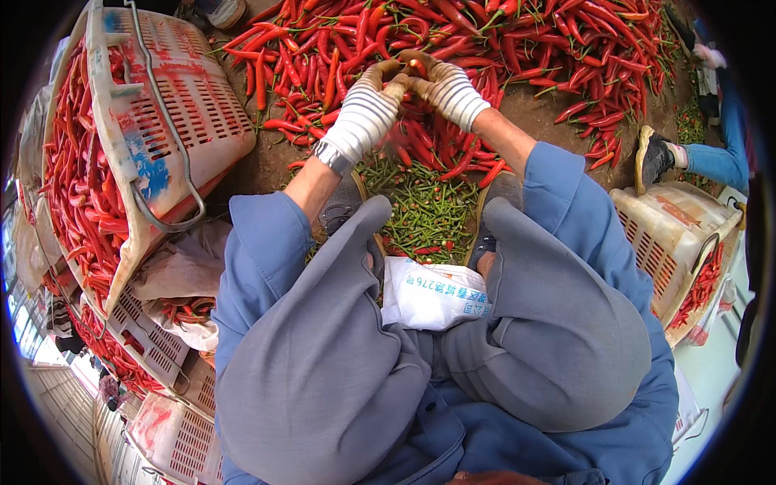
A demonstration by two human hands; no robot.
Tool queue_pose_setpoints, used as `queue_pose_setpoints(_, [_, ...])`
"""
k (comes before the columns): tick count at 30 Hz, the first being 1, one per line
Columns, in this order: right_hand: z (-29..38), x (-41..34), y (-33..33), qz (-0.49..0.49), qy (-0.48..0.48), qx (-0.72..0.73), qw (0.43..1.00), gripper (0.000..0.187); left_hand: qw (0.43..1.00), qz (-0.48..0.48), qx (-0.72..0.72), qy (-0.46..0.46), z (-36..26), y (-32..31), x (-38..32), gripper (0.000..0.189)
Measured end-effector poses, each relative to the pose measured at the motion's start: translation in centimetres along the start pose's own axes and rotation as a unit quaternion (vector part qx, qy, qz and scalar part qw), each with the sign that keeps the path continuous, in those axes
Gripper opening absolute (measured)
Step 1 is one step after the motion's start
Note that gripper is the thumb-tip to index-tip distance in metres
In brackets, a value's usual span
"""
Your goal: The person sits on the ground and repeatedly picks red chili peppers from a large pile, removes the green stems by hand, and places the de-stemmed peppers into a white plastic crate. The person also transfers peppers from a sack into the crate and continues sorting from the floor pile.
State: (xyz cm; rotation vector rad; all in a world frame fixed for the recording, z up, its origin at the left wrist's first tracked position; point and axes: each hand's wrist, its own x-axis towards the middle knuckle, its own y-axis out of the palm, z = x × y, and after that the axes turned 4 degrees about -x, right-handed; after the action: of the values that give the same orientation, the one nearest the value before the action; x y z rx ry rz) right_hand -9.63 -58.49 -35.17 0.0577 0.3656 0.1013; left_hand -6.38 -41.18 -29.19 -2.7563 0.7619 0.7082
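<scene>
My hands meet over the near side of a large heap of red chili peppers (436, 30). My left hand (367, 100), in a striped white glove with brown-stained fingers, has its fingertips against those of the other hand. What it pinches, if anything, is hidden. My right hand (451, 91), gloved alike, grips a red chili pepper (417, 65) whose blunt end shows between the fingers. Below the hands, between my shoes, lies a pile of green chili stems (427, 209) with a few red bits among them.
A large plastic crate (182, 91) full of red chilies tilts at left, its metal handle towards me. More crates (182, 436) stand lower left. A white sack (433, 294) bearing writing lies between my legs. At right are another crate (667, 224) and another person's shoe (653, 159).
</scene>
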Motion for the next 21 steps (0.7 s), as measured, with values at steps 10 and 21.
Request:
queue_pose_setpoints(10, [-0.3, -2.9, -1.9, -0.115, 0.029, 0.008, 0.993, 0.049, 0.921, -0.076, 0.333, 0.188, 1.9, -1.4, -0.7, 0.034])
queue_pose_setpoints(21, [-0.3, -4.9, -0.3, -0.062, 0.085, 0.051, 0.993, 0.048, 0.867, -0.011, 0.490, 0.084, 0.3, -0.4, 0.4, 0.038])
